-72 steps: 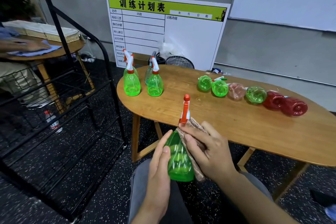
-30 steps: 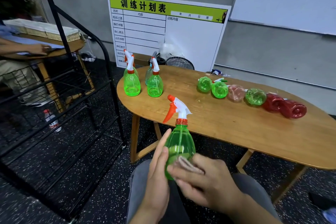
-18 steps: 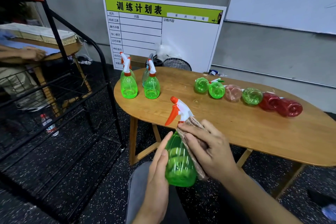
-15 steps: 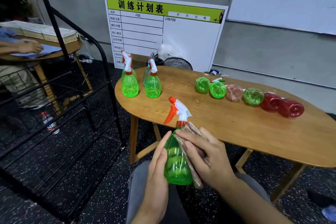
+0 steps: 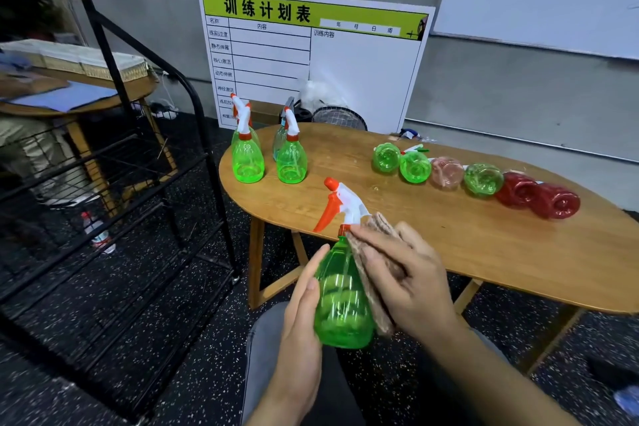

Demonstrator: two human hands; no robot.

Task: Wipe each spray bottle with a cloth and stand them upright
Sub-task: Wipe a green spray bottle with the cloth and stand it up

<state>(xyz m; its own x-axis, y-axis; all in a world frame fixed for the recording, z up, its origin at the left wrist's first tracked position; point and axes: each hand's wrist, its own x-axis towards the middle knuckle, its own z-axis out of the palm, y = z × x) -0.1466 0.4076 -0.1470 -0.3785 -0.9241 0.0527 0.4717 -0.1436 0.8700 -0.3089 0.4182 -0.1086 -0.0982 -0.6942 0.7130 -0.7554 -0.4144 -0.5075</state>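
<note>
Nearest us, over the lap, our left hand (image 5: 304, 315) cups the green bottle (image 5: 340, 294) at its 9 o'clock side, fingers nearly straight along it. Our right hand (image 5: 404, 273) presses the cloth (image 5: 375, 252) flat against its 3 o'clock flank up to the neck. The bottle's long axis runs almost upright, nozzle tipped toward 11 o'clock. We judge the standing spot lies at 12 o'clock on the surface (image 5: 449, 239), near the upright bottles (image 5: 269, 159); the left hand is nearer. Farther, toward 1 o'clock, the lying bottles (image 5: 480, 180) wait.
</note>
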